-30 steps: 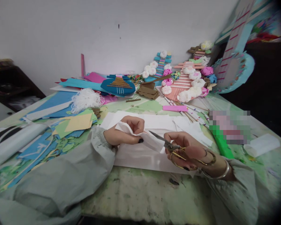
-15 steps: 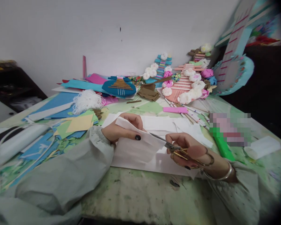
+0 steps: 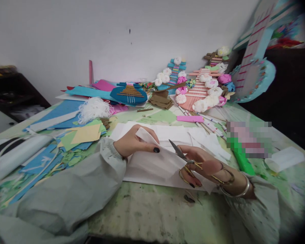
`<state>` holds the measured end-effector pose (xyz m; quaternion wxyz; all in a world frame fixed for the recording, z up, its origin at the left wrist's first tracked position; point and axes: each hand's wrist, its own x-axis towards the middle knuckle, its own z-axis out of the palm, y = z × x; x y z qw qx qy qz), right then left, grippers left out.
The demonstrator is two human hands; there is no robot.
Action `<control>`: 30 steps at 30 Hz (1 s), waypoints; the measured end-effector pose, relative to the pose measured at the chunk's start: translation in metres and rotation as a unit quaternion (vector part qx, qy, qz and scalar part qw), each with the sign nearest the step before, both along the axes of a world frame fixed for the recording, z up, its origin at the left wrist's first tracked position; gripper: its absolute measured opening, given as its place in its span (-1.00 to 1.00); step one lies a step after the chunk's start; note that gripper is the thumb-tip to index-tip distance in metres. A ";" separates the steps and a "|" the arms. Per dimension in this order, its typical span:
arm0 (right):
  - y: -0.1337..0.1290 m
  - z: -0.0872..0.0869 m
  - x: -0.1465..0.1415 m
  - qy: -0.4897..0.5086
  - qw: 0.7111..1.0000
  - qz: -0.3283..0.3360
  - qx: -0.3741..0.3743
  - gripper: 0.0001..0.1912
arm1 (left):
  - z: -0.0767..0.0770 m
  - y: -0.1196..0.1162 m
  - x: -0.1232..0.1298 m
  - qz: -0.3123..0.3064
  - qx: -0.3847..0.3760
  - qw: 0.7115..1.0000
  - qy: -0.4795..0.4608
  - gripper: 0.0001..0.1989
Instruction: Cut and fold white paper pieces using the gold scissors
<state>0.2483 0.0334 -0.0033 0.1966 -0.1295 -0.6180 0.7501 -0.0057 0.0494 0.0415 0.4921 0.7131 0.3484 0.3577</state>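
Note:
Near the middle of the table my left hand (image 3: pixel 139 141) pinches a white paper sheet (image 3: pixel 158 166) between thumb and fingers, with a narrow flap folded up beside the thumb. To its right, my right hand (image 3: pixel 205 164) has its fingers through the gold handles of a pair of scissors (image 3: pixel 184 156). The blades are parted, and their grey metal lies at the sheet's right edge, pointing up and left. More white paper (image 3: pixel 205 139) lies flat under and behind both hands.
Colored paper scraps (image 3: pixel 83 135) and white string (image 3: pixel 95 110) lie left. Behind stand a blue paper instrument (image 3: pixel 129 94) and a pink one with paper flowers (image 3: pixel 198 89). Striped sticks (image 3: pixel 210 125), a green object (image 3: pixel 241 159) and a white roll (image 3: pixel 284 159) are right.
The scissor blades have opened wider, with the lower handle swung down. My left hand and the held sheet have shifted slightly right.

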 end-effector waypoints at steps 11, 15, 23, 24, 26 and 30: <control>-0.002 0.013 -0.012 -0.012 0.997 -0.064 -0.033 -0.34 | -0.005 -0.001 0.002 0.042 -0.021 0.999 -0.021 -0.76; -0.002 0.015 -0.013 -0.036 0.997 -0.054 -0.030 -0.33 | -0.005 -0.001 0.001 0.046 -0.035 0.998 -0.026 -0.77; 0.006 0.004 -0.004 -0.026 0.997 -0.060 -0.049 -0.45 | 0.001 0.000 -0.009 0.012 -0.098 0.986 -0.135 -0.71; 0.007 0.004 -0.004 -0.034 0.996 -0.057 -0.055 -0.48 | 0.001 0.001 -0.010 0.016 -0.098 0.986 -0.132 -0.73; 0.008 0.006 -0.004 -0.049 0.995 -0.048 -0.068 -0.48 | -0.001 0.003 -0.011 0.023 -0.098 0.987 -0.123 -0.76; 0.007 0.010 -0.006 -0.064 0.995 -0.041 -0.066 -0.44 | -0.005 0.005 -0.012 0.011 -0.084 0.992 -0.091 -0.76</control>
